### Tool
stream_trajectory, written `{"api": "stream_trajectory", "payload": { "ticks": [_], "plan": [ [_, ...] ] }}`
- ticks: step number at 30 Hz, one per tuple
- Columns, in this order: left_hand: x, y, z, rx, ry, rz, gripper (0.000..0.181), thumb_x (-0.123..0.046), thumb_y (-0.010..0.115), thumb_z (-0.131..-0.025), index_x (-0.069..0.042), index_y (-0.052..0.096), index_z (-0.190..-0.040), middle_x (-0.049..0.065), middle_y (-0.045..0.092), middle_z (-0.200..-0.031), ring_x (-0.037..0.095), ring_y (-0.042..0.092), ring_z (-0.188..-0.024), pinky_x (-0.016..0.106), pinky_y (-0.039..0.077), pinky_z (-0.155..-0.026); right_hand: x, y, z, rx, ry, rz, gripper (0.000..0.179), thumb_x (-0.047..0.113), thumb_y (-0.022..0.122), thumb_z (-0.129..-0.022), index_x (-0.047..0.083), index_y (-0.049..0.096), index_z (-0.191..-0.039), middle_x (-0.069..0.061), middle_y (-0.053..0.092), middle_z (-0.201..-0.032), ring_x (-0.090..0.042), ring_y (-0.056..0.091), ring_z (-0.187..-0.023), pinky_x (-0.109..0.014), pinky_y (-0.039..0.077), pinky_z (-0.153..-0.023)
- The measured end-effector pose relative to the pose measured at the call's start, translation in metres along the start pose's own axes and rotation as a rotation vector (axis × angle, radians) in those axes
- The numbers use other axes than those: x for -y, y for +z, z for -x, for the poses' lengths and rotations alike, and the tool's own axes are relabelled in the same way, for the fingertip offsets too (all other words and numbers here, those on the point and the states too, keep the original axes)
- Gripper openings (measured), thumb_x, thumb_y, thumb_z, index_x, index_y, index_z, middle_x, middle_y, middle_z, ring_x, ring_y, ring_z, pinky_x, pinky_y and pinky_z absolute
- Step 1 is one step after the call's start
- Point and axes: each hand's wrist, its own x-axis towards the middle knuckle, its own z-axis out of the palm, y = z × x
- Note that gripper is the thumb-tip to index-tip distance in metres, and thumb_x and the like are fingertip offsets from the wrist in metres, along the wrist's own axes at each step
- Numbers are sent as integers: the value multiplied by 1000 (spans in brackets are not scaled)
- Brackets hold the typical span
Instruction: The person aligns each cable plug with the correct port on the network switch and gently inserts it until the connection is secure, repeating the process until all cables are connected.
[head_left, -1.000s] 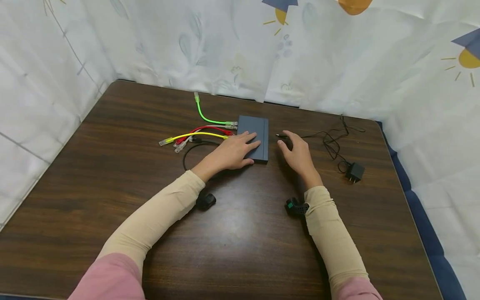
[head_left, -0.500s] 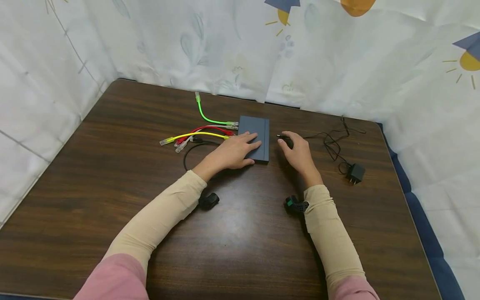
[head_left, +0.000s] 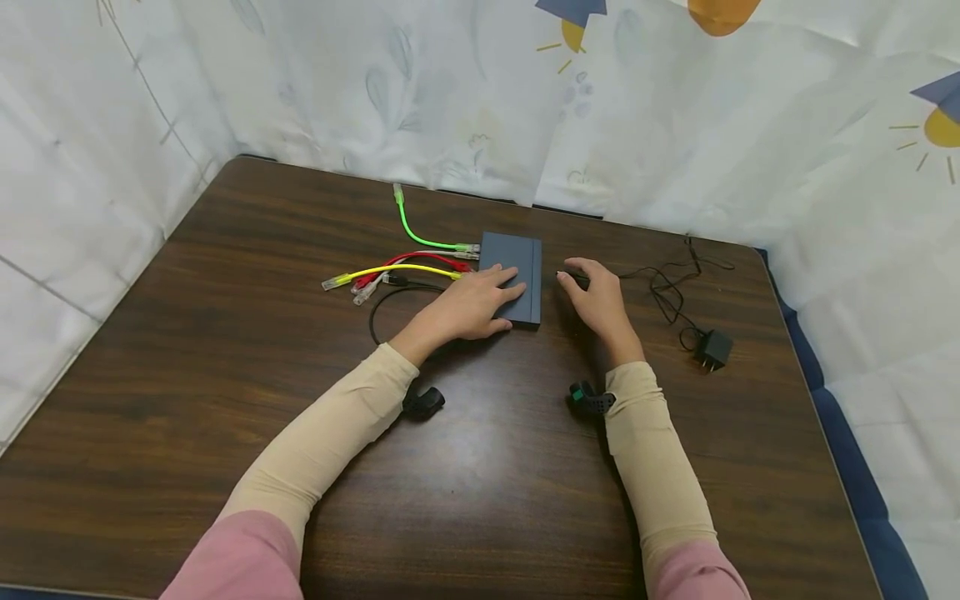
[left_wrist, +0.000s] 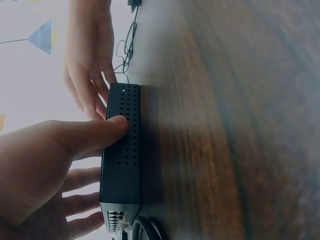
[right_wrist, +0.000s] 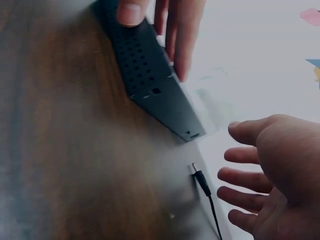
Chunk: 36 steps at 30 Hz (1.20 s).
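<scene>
A dark blue-grey network switch (head_left: 517, 250) lies flat on the table, its vented side (left_wrist: 127, 145) facing the wearer. My left hand (head_left: 472, 304) rests on it with fingers spread over the top and the thumb against the vented side. To the right of the switch, my right hand (head_left: 600, 304) hovers with fingers apart, holding nothing. Below that hand, in the right wrist view, a black barrel plug (right_wrist: 201, 182) lies on the table, pointing towards the switch's end face (right_wrist: 170, 110). In the head view the right hand mostly hides the plug.
Green (head_left: 420, 239), yellow (head_left: 397, 267), red and whitish network cables stick out from the switch's left side. A black cable (head_left: 378, 312) curves there too. The plug's thin cord (head_left: 663, 287) runs to a power adapter (head_left: 712, 349) at right. A patterned curtain (head_left: 450, 100) hangs behind the table.
My right hand has shifted slightly, and its fingers now cover more of the plug in the head view. The left hand stays on the switch. The head view has drifted a little.
</scene>
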Motion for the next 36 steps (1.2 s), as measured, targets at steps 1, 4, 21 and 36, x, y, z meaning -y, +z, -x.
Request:
{"api": "stream_trajectory", "payload": {
  "ticks": [1,4,21,36],
  "plan": [
    [0,0,0,-2,-1,-2,67,-45,59,-94,-18,36,-151,11,26,-159,33,28,-146,49,31,-115,1,0,-2,-2,1,0,44,33,56,-98,7,56,-134,-14,52,-141,-33,45,-134,-51,35,-110],
    [0,-1,1,-5,-1,-5,67,-45,60,-93,-18,37,-150,11,27,-159,33,29,-146,49,32,-115,2,-2,-6,-9,3,-1,44,31,58,-97,6,57,-133,-16,53,-140,-35,47,-131,-52,36,-109],
    [0,-2,3,0,7,-21,67,-45,58,-94,-17,35,-151,11,25,-160,33,27,-146,49,31,-115,-6,2,-29,7,35,-22,41,28,61,-96,6,58,-131,-17,58,-133,-34,49,-128,-50,36,-109],
    [0,-2,2,9,9,-3,68,-45,58,-95,-17,33,-152,12,24,-160,33,25,-147,49,29,-116,-16,-3,-33,37,139,65,33,21,68,-91,10,66,-122,-14,54,-133,-34,50,-122,-51,40,-105]
  ]
}}
